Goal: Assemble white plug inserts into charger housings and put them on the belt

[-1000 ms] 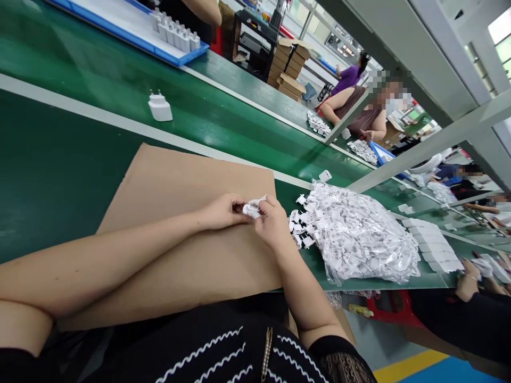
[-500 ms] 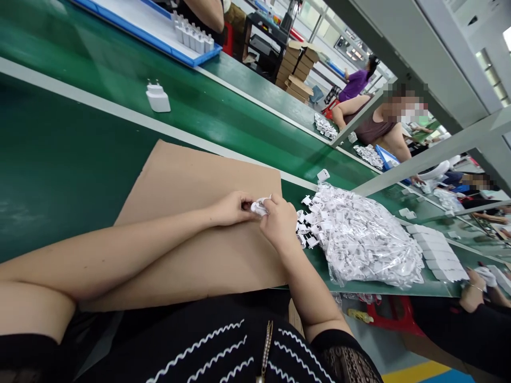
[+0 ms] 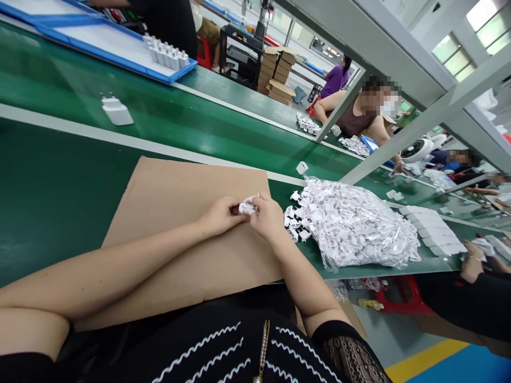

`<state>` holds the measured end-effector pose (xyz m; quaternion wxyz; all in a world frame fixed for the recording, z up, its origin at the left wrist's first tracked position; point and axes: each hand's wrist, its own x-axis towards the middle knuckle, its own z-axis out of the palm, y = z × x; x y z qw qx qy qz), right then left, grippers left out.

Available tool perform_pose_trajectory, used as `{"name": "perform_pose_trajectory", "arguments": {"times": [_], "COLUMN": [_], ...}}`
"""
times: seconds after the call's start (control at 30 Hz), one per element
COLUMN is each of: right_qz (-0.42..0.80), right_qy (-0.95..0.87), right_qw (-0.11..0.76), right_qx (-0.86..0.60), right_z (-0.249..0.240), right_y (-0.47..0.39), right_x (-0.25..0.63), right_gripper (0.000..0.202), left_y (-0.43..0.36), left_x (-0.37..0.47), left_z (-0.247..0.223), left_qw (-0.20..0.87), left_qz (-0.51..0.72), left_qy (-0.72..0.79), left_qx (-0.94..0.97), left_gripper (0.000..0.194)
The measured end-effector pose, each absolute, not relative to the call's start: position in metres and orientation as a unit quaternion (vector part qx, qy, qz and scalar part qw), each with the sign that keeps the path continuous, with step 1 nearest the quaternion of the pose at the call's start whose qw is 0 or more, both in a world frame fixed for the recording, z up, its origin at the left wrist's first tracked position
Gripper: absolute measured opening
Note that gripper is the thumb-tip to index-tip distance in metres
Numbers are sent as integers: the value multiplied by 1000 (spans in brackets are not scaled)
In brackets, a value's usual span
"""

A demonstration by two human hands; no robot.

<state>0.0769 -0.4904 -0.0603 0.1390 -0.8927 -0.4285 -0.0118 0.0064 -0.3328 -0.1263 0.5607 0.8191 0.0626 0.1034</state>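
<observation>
Over the brown cardboard sheet [image 3: 191,197], my left hand [image 3: 223,215] and my right hand [image 3: 267,217] meet around a white plastic piece [image 3: 248,205]. Both hands are closed on it, and the fingers cover part of it. Just right of my right hand, loose white plug parts [image 3: 297,213] lie on the green surface. They spill from a clear plastic bag [image 3: 359,226] full of similar white parts.
White adapters stand on a blue-rimmed tray [image 3: 120,48] at the upper left. One white adapter [image 3: 116,110] lies on the green belt [image 3: 167,119]. Metal frame bars [image 3: 399,130] cross the right side. White boxes [image 3: 433,231] and another person's hand [image 3: 473,260] are at far right.
The view has shifted, so the belt adapter, bag and cardboard appear further left. My hands stay together on the white piece, with little change in grip.
</observation>
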Motion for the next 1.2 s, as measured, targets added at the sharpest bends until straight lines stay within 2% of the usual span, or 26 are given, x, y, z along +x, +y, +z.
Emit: {"name": "perform_pose_trajectory", "arguments": {"times": [0.13,0.43,0.67,0.73,0.83,0.9,1.07,1.2], "right_qz": [0,26,-6,4,22,29,34,17], "right_qy": [-460,-425,-444,-437,-429,-428,-420,-417], "right_qw": [139,159,133,138,159,170,174,154], "right_qx": [-877,-891,-886,-889,-889,-887,-890,-895], "right_z": [-53,-63,-59,-59,-61,-61,-63,-63], "right_y": [-493,-492,-492,-493,-495,-496,-495,-492], "right_x": [81,90,85,85,86,86,86,84], "right_gripper": [28,22,29,26,24,26,21,16], "left_y": [-330,-328,-328,-325,-319,-315,-310,-314], "left_x": [8,8,9,8,5,2,-1,-2], "left_z": [-122,-119,-120,-117,-106,-99,-106,-128], "left_qw": [570,562,564,580,617,613,472,307], "left_qz": [60,58,61,51,17,2,78,165], "left_qy": [71,67,60,46,12,-7,-60,-92], "left_qx": [816,823,821,811,787,790,876,933], "left_gripper": [45,50,45,49,66,69,41,46]}}
